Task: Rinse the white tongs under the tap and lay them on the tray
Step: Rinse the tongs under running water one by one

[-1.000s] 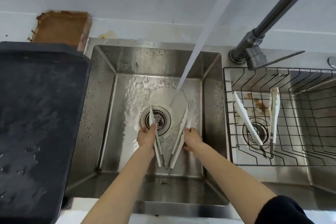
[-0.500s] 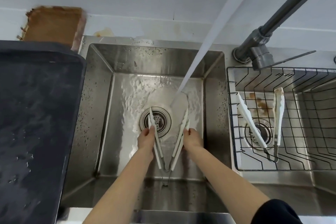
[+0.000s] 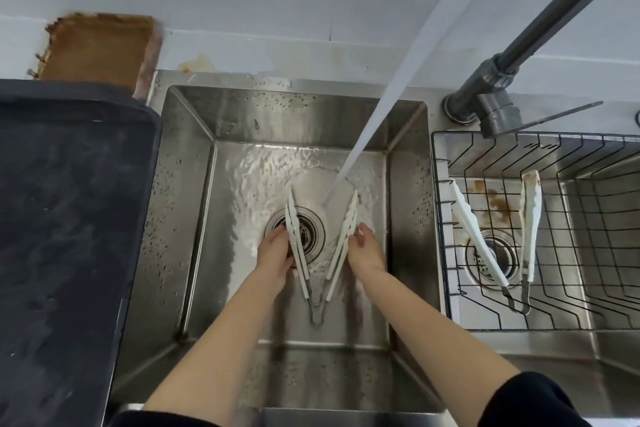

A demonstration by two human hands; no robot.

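The white tongs (image 3: 320,246) are held low in the left sink basin (image 3: 194,218), spread into a V above the drain (image 3: 311,229), hinge end toward the person. The left hand (image 3: 273,253) is closed on one arm, the right hand (image 3: 365,251) on the other. The stream from the tap (image 3: 540,38) lands between the tips, touching neither. Recommendation: shift each arm under the flow in turn and turn both faces to it. The dark tray (image 3: 69,218) waits on the counter just left of the basin.
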